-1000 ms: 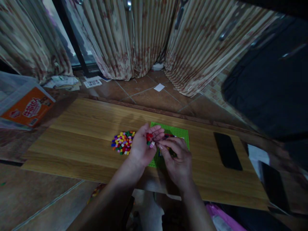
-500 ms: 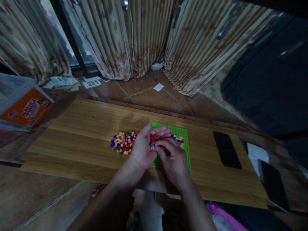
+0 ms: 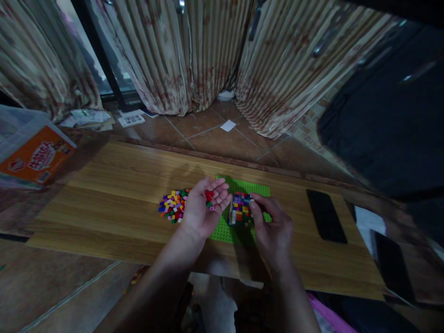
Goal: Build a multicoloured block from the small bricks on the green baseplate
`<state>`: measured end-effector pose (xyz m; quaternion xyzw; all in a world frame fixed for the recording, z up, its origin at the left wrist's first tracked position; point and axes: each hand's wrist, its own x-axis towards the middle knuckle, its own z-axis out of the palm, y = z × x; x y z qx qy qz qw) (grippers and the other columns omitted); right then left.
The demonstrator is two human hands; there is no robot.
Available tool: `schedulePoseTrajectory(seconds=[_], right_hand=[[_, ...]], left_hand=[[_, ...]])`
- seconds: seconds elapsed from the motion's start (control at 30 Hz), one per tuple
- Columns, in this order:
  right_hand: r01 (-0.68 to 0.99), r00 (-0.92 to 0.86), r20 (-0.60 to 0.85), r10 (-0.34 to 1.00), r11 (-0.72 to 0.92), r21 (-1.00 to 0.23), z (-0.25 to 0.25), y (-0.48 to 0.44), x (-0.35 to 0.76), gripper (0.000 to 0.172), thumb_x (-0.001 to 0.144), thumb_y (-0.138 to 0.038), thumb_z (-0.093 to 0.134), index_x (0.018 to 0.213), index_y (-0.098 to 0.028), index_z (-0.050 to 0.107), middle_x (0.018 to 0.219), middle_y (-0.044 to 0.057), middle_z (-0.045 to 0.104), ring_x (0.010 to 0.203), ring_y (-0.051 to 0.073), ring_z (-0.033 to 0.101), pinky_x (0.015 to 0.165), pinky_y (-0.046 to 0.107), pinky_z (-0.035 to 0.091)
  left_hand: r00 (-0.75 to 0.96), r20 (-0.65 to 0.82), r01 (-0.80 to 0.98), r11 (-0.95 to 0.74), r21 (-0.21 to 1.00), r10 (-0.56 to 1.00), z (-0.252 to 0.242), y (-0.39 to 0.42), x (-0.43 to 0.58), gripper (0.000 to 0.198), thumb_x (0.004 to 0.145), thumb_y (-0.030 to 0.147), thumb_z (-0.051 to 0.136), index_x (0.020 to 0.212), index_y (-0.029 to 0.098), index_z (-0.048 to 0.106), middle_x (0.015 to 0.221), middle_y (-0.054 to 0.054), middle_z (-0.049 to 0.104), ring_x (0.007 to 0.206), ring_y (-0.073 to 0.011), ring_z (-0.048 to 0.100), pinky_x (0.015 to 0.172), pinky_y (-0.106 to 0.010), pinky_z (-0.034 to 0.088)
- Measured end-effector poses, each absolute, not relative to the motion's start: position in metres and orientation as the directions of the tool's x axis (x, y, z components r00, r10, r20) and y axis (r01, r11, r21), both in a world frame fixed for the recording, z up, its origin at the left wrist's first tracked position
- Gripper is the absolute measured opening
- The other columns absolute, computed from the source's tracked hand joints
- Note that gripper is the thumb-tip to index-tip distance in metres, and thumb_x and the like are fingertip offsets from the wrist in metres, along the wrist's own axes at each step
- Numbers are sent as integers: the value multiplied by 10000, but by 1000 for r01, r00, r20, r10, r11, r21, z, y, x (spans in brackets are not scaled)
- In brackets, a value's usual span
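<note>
My left hand [image 3: 200,208] is palm up and cupped, with a few small red, green and pink toy bricks [image 3: 209,194] lying in it. Under and right of it is a green studded baseplate [image 3: 222,235]. On the plate stands a multicoloured block of toy bricks [image 3: 242,208], packed closely together. My right hand [image 3: 274,222] is at the right edge of this block, thumb and forefinger pinched together; whatever is between them is too small to make out. A pile of loose bricks [image 3: 172,206] lies left of my left hand, which partly hides it.
The wooden table [image 3: 114,194] runs across the view. A black phone-like slab [image 3: 326,216] lies on its right part, with another dark slab [image 3: 393,263] and white paper [image 3: 369,224] beyond. At far left stands a clear plastic tub [image 3: 38,152] with an orange label. Curtains [image 3: 215,55] hang behind.
My right hand has moved right, from the left palm to the brick block on the plate. My left hand has shifted slightly left, uncovering the block, with its bricks still in the palm.
</note>
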<state>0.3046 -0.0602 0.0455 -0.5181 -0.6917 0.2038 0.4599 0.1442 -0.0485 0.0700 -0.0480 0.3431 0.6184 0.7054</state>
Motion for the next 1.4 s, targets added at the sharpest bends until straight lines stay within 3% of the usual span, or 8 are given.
schedulePoseTrajectory(seconds=[0.3,0.6,1.4], right_hand=[[593,-50,388,920,340,-730,44,-59,314,165,915,-334,589,959,-218,698,911,49,730,827,198,678,763,348,537],[610,-114,364,925,354,-709,39,-56,317,107,860,-311,647,885,-271,743,1143,69,635,1111,256,566,947,462,447],[582,11,282,959,223,-782,29,-50,311,95,781,-331,714,722,-263,745,1121,70,634,1109,271,551,927,455,418]], left_hand=[[10,-522,-914,220,342,853,68,-48,145,293,897,294,508,762,112,694,692,-56,677,638,-113,624,719,-260,525],[-13,-553,-913,216,346,833,73,-48,146,294,905,265,476,753,114,677,684,-61,667,627,-112,606,716,-269,522],[-7,-544,-910,220,350,839,71,-48,146,280,896,242,480,741,117,677,671,-52,666,605,-107,599,701,-258,514]])
